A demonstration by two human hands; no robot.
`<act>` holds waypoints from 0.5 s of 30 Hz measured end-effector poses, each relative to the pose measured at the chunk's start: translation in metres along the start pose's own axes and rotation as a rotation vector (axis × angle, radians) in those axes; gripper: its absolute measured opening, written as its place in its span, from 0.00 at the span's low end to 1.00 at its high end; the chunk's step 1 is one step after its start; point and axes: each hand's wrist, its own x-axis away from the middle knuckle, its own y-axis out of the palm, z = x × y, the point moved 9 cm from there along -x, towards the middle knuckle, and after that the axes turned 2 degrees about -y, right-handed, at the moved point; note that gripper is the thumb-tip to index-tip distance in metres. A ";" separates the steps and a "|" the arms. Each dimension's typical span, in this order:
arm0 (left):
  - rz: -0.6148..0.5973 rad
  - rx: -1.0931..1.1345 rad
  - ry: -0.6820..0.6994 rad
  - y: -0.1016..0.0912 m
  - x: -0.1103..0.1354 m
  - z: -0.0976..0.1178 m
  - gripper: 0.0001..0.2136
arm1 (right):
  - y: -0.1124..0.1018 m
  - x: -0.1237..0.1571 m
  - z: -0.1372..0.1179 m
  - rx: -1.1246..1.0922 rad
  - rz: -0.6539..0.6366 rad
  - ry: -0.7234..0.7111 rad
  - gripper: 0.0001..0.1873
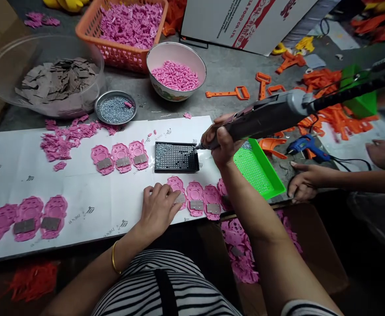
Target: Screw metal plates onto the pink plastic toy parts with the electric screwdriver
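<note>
In my right hand (221,139) is a grey electric screwdriver (261,118), its fingers wrapped round the body. The driver's tip is at the right edge of a black perforated tray (176,168) with small screws at its left end. My left hand (158,208) rests on the white sheet, fingers bent a little and apart, beside a pink character-shaped plastic part (176,183) with a grey metal plate. Its fingers and thumb reach that part's edge. To the right, several like pink parts (195,193) lie in a row, the last partly behind my right forearm.
More plated pink parts (122,153) lie left of the tray. Behind stand a steel dish of screws (115,120), a pink-filled bowl (176,94), a plate-filled plastic basin (1,87) and an orange basket (123,57). A green tray (274,189) and another person's hand (302,182) are at right.
</note>
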 end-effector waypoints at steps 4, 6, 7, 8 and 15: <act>0.008 0.012 -0.005 0.000 -0.001 -0.002 0.12 | -0.003 0.001 0.004 0.037 0.021 0.021 0.17; 0.017 0.010 -0.002 0.000 -0.001 -0.002 0.12 | -0.005 0.001 0.005 0.069 0.044 0.026 0.18; 0.018 0.011 -0.001 0.000 -0.001 -0.002 0.12 | -0.005 0.001 0.005 0.088 0.055 0.032 0.19; 0.017 0.012 -0.001 0.000 -0.001 -0.002 0.12 | -0.006 0.001 0.006 0.103 0.061 0.041 0.20; 0.043 0.019 -0.005 -0.001 0.000 -0.002 0.12 | 0.000 0.001 0.007 0.064 0.014 0.021 0.17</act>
